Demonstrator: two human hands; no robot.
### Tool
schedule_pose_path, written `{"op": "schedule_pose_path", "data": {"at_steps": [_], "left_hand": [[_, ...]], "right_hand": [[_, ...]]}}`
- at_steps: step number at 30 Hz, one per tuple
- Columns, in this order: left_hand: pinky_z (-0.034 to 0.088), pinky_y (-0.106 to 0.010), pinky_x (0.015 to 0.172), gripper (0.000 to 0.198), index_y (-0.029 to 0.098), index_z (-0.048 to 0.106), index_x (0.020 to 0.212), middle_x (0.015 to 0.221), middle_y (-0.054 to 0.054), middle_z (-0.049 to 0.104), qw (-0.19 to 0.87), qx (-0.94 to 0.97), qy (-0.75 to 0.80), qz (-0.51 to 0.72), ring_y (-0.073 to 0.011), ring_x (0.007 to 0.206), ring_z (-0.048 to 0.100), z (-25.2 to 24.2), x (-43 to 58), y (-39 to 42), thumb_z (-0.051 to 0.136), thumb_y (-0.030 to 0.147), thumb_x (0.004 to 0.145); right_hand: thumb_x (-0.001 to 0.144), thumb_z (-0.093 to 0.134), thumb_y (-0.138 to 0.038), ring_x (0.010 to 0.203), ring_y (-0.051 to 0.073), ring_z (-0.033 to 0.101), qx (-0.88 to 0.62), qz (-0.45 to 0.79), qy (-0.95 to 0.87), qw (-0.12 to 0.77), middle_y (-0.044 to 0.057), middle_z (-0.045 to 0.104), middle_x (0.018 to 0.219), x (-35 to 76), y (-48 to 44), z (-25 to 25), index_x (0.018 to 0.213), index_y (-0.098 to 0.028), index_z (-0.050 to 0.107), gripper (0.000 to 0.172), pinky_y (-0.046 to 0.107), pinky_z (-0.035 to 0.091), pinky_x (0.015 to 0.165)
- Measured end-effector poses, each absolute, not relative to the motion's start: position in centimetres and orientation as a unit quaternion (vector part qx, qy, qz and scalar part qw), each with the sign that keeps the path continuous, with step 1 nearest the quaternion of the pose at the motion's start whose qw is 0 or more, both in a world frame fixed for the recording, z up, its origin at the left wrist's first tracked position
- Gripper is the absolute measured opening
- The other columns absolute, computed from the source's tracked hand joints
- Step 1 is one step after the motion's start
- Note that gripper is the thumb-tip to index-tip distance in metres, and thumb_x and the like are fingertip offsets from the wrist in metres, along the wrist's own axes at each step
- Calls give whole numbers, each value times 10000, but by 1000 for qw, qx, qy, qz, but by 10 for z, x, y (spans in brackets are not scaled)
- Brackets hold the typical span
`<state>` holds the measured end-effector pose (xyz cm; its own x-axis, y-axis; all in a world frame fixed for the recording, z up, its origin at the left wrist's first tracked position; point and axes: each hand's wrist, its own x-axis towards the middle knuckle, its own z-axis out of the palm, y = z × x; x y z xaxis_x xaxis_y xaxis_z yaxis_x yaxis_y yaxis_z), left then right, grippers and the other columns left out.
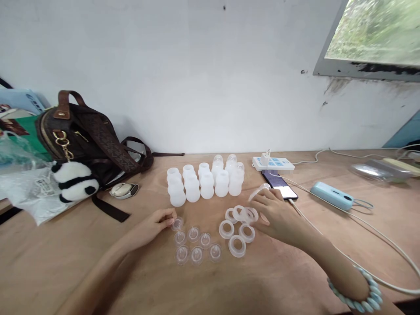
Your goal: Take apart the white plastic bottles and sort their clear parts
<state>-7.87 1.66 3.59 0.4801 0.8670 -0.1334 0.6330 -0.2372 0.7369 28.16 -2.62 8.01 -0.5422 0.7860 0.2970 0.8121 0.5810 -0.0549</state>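
Toward the middle left, my left hand has its fingers closed on the edge of a clear nipple. Several more clear nipples lie on the table before it. My right hand is closed on a translucent ring, above other rings lying on the table. A clear cap shows just behind its fingers; whether they touch it is unclear. Behind both hands, white bottles stand in rows, and a few at the back right have clear domed caps.
A brown backpack with a panda charm and a mouse are at the left. Behind my right hand are a power strip and a phone. A blue power bank and white cables lie farther right.
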Motion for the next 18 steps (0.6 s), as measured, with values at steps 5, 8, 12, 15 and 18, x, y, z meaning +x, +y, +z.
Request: {"op": "schedule_pose_path", "data": {"at_steps": [5, 8, 12, 15, 18], "left_hand": [[360, -268, 697, 352, 188, 503, 742, 739, 15, 486, 425, 771, 450, 145, -175, 730, 458, 40, -81, 18, 454, 501, 896], [367, -277, 712, 343, 188, 506, 745, 746, 8, 500, 403, 766, 478, 147, -189, 751, 477, 36, -81, 18, 458, 496, 889], [373, -279, 705, 339, 187, 530, 765, 778, -4, 534, 375, 765, 503, 145, -204, 777, 502, 30, -82, 17, 442, 486, 899], [373, -273, 686, 331, 191, 534, 750, 775, -4, 554, 349, 771, 513, 147, -199, 754, 506, 30, -80, 15, 430, 464, 906], [375, -273, 672, 329, 193, 537, 736, 758, -1, 565, 333, 774, 517, 150, -194, 728, 510, 34, -77, 12, 421, 447, 908]], "right_hand": [[812, 720, -188, 997, 262, 545, -407, -19, -902, 141, 74, 635, 1081, 266, -34, 71, 1131, -225, 631, 333, 449, 399, 893], [802, 710, -167, 1035, 273, 517, -381, -26, -916, 121, 89, 613, 1111, 251, -29, 64, 1099, -196, 635, 307, 445, 399, 890], [781, 693, -166, 1024, 284, 494, -375, -50, -922, 82, 111, 598, 1097, 237, -18, 60, 994, -156, 644, 219, 447, 400, 876], [788, 669, -176, 1030, 292, 484, -379, -63, -922, 58, 124, 594, 1092, 234, -14, 60, 980, -145, 648, 195, 451, 398, 870], [794, 662, -187, 1032, 290, 486, -378, -63, -922, 49, 129, 598, 1094, 235, -14, 63, 973, -141, 656, 185, 450, 392, 873]]}}
